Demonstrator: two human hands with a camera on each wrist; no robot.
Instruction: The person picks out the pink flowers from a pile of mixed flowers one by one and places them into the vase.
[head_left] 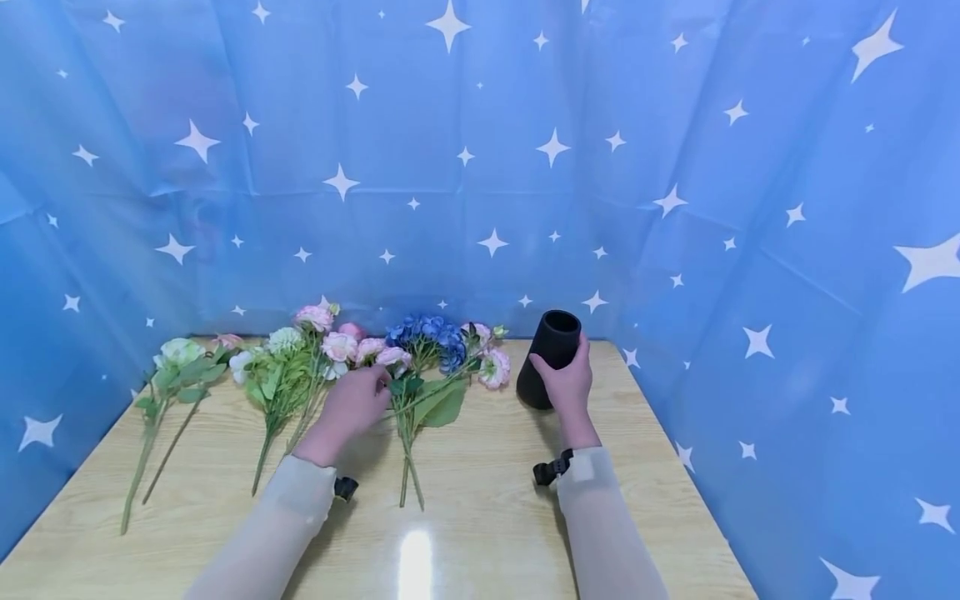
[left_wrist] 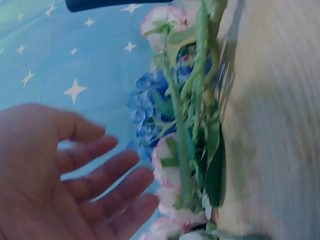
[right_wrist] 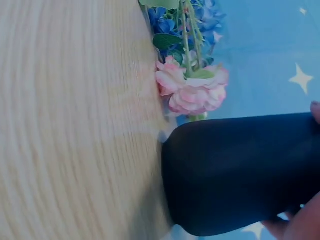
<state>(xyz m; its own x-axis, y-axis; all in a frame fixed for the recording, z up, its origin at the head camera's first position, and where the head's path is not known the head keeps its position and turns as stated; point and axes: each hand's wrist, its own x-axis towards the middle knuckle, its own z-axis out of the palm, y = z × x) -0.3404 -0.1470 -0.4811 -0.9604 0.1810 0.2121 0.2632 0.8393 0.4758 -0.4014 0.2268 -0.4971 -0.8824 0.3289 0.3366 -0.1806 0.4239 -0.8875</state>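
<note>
So I've got my right hand (head_left: 568, 385) wrapped around the black vase (head_left: 550, 357), fingers curled on its side, and it stands upright on the table (head_left: 480, 508) toward the back right, wide base down and the narrow mouth up. From the right wrist view the vase (right_wrist: 240, 175) fills most of the frame, with a pink bloom (right_wrist: 192, 92) lying just beside its base. My left hand (head_left: 352, 404) is out over the flowers, fingers spread and relaxed, not gripping anything; in the left wrist view the palm (left_wrist: 55, 175) is open with the fingers (left_wrist: 107, 175) apart, right next to the stems but I can't tell if they're actually touching. Closest to it is the pink and blue bunch (head_left: 431, 350) lying flat in the middle of the table, heads toward the back curtain, stems (head_left: 408, 467) pointing at me. The blue cluster (left_wrist: 147, 107) and a couple of pink heads (left_wrist: 167, 167) show up close in that wrist shot, a bit blurry. Left of my hand there's another bunch with pink and pale green heads (head_left: 300, 354), and further left a white-green flower (head_left: 176, 354) with long stems, set a bit apart from the rest. All around the table hangs a blue curtain (head_left: 675, 167) with white stars.
</note>
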